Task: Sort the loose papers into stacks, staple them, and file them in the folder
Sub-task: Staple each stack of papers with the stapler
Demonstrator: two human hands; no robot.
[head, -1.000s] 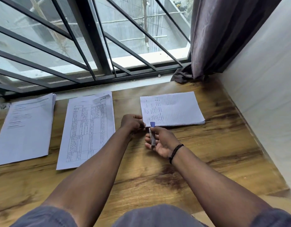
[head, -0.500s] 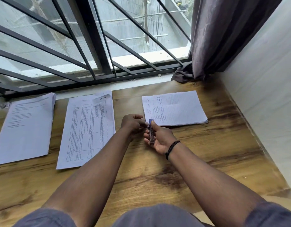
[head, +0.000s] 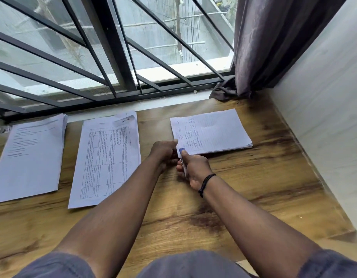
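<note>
**Desk:** Head view, at the window desk. How far along are you?

**Caption:** Sorting looks done. Three stacks lie on the wooden desk [head: 254, 197]: a printed stack [head: 31, 155] at far left, a table-form stack [head: 107, 163] just right of it, and a handwritten stack [head: 209, 133] at far right, well apart from the other two.

**Desk:** And your hands?

**Caption:** Your right hand [head: 195, 169] curls its fingers round a slim stapler [head: 182, 160] with a blue tip, held upright at the near left corner of the handwritten stack. Your left hand [head: 163, 152] sits beside it, fingers curled in at that same corner; whether they pinch the sheets or only touch them, you cannot tell from here.

**Desk:** So stapling is under way?

**Caption:** By the look of it, you are lining up the stapler on this stack's corner. Whether the stapler's mouth is already over the paper is hidden by your fingers. No staple can be made out on any stack at this size.

**Desk:** What remains?

**Caption:** Likely stapling of the stacks, then filing. No folder shows anywhere in this view.
</note>
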